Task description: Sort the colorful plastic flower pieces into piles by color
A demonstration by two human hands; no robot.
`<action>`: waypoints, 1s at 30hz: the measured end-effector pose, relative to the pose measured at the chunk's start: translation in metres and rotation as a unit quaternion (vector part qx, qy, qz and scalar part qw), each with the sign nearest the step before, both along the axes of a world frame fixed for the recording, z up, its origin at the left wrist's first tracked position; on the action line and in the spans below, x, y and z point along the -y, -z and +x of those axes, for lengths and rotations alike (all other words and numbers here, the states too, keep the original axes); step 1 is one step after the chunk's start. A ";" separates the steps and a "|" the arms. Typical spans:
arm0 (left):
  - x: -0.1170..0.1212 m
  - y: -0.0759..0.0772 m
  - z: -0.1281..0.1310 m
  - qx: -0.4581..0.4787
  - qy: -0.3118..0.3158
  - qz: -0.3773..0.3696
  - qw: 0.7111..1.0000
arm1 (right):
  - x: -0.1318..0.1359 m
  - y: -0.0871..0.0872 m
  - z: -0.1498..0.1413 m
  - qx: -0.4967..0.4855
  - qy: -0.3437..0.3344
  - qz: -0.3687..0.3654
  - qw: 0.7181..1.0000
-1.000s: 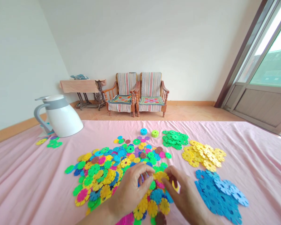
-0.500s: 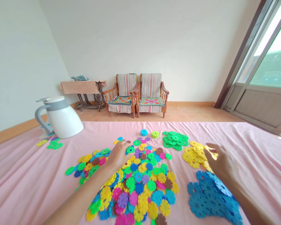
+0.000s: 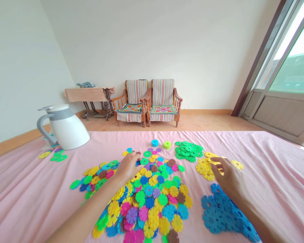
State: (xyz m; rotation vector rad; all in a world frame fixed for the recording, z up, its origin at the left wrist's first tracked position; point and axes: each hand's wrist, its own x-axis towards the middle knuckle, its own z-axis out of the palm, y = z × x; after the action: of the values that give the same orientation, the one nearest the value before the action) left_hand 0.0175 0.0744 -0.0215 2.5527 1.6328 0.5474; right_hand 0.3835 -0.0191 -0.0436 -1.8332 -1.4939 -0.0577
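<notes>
The left hand (image 3: 128, 167) sits at the far side of a mixed heap of flat, toothed plastic snowflake discs (image 3: 148, 199), which spreads across the middle of the pink cloth (image 3: 268, 175) and runs down toward the wearer. Its grip is half closed, with the fingers curled down onto the discs, but the hand hides whether it holds one. The right hand (image 3: 229, 177) is well apart, over a loose yellow heap (image 3: 202, 167) right of the mixed heap. Its grip is also partly closed, with thumb and forefinger close together around a yellow disc (image 3: 220, 170). The fingers cover too much to tell whether that disc is pinched or only lies beneath them. A blue heap (image 3: 215, 216) lies just below the right hand, and a green heap (image 3: 187, 151) sits toward the far edge of the cloth, near a small cyan stack (image 3: 155, 142) and a lime stack (image 3: 167, 145). A white jug (image 3: 64, 126) stands at the far left, beside a few stray discs (image 3: 57, 157). These thin discs suit a light fingertip pinch at the rim, because their teeth can snag on neighbouring pieces, and a full-hand grab would disturb the heaps.
</notes>
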 end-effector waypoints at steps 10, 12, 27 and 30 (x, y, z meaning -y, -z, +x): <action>-0.003 -0.002 0.008 -0.021 0.017 0.024 0.999 | 0.000 0.008 -0.014 0.020 -0.064 0.002 0.998; -0.003 -0.002 0.010 -0.020 0.020 0.028 0.999 | 0.000 0.010 -0.015 0.028 -0.073 0.004 0.997; -0.002 -0.010 0.030 0.092 0.040 0.002 0.995 | 0.002 0.007 -0.023 0.024 -0.091 -0.003 0.996; -0.004 -0.012 0.054 0.152 0.032 -0.042 0.987 | 0.003 0.003 -0.025 0.021 -0.090 -0.001 0.996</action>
State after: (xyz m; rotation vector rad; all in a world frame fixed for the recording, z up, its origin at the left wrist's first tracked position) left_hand 0.0717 0.0785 -0.0098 2.3152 1.4326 0.7971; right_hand 0.3584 -0.0221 -0.0470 -1.7018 -1.6825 -0.0071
